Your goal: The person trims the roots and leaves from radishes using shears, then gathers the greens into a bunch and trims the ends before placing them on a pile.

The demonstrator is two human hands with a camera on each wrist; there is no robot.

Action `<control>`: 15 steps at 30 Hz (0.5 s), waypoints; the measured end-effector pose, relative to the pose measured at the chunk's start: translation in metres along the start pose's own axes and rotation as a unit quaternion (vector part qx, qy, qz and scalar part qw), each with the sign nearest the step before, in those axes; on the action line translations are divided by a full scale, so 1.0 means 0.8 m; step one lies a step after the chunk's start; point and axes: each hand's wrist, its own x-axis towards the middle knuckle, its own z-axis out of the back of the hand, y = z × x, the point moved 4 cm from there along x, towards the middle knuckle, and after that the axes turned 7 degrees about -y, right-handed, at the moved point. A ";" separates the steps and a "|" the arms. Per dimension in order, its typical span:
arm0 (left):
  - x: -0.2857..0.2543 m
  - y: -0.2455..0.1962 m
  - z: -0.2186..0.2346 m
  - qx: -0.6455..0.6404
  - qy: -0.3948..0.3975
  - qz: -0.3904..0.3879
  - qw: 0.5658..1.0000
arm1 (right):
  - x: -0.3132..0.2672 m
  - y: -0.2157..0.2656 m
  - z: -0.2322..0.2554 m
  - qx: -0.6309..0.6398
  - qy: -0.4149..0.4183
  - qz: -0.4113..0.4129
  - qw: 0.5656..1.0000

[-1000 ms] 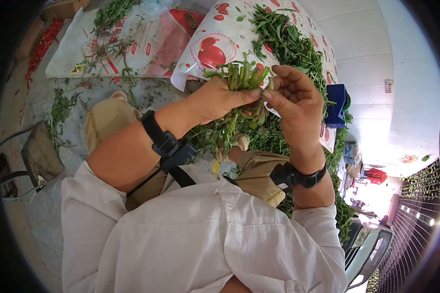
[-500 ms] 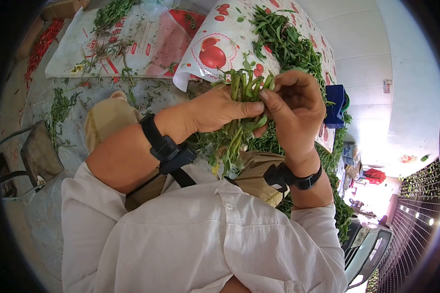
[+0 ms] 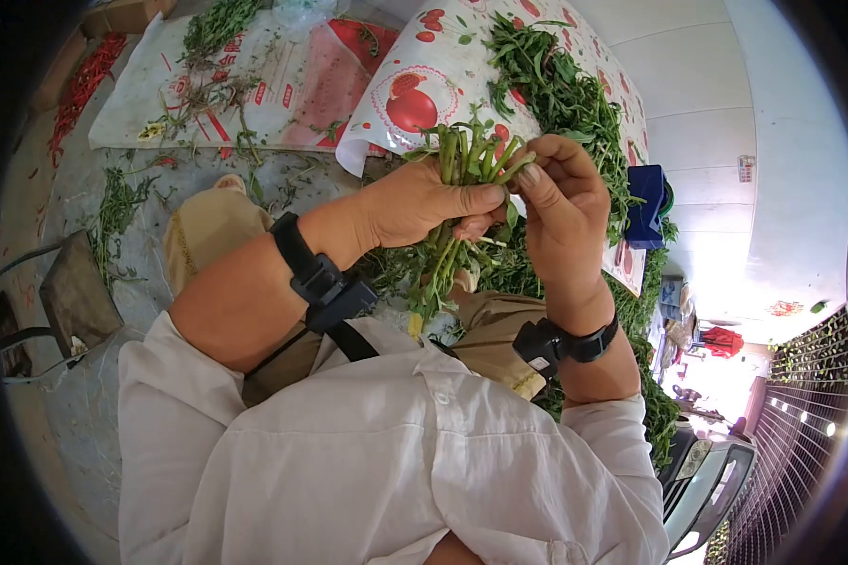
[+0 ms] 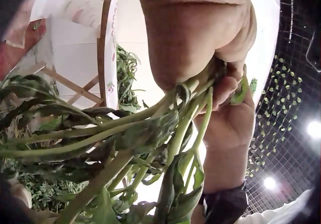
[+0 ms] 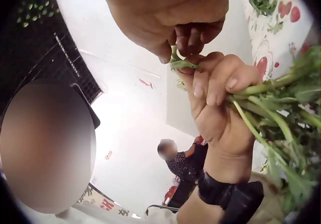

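Observation:
My left hand point(image 3: 419, 201) grips a bunch of leafy green stems point(image 3: 466, 155) around the middle, thumb across the front. The cut stem ends stick up above the fist, and the leafy ends point(image 4: 105, 154) hang below it in the left wrist view. My right hand point(image 3: 567, 212) is at the right side of the bunch, thumb and fingertips pinching a stem point(image 5: 179, 62) at its upper end. In the right wrist view the left fingers point(image 5: 215, 81) curl around the bunch just under the pinched stem. The left palm hides part of the stems.
A table with a fruit-patterned cover point(image 3: 415, 99) carries a pile of greens point(image 3: 560, 85). More greens lie on the floor around the feet. A white sack sheet point(image 3: 292, 104) with scraps is at back left, beside red strands point(image 3: 85, 80). A stool point(image 3: 76, 292) stands left; another person point(image 5: 185, 161) sits farther off.
Both hands stay at the bunch, which has shifted slightly. The right hand moved a little out to the right, then back left, and now pinches a stem at the bunch's right edge.

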 end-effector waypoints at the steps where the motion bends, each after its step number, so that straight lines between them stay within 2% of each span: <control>1: 0.001 -0.001 -0.002 0.004 0.001 -0.001 1.000 | -0.001 -0.002 0.000 0.025 -0.004 -0.038 0.999; 7: 0.004 0.007 0.002 0.029 0.009 -0.005 1.000 | 0.000 -0.018 0.015 0.001 0.055 -0.047 0.997; 10: 0.006 0.014 0.006 0.038 0.003 0.007 0.999 | 0.003 -0.018 0.013 -0.057 0.041 -0.018 0.997; 13: 0.006 0.015 0.006 0.049 -0.025 0.026 0.998 | -0.002 -0.004 0.005 -0.142 0.024 -0.040 0.989; 15: 0.006 0.015 0.006 0.061 -0.033 0.028 0.997 | -0.001 -0.004 0.005 -0.152 0.031 -0.016 0.988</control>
